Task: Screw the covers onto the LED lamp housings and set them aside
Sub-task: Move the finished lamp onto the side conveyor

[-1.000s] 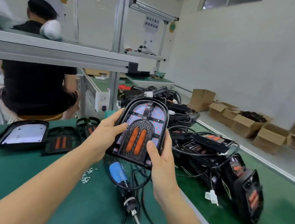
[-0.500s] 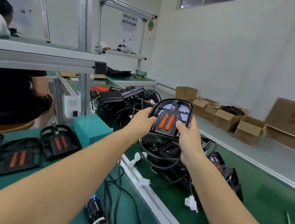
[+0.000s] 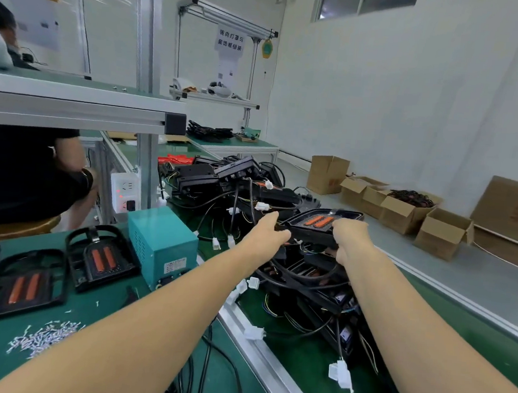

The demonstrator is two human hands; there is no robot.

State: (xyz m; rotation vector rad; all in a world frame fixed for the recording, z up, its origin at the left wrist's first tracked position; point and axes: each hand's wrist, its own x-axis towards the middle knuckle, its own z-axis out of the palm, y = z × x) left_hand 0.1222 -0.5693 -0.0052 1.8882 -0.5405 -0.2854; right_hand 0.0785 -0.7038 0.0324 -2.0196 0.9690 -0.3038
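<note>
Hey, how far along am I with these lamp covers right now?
Done: a big pile of wired lamps already lies on the right-hand bench. In hand: your left hand and right hand both grip an assembled lamp over that pile, not yet let go. Left: three loose covers and a heap of screws wait on the near bench.
</note>
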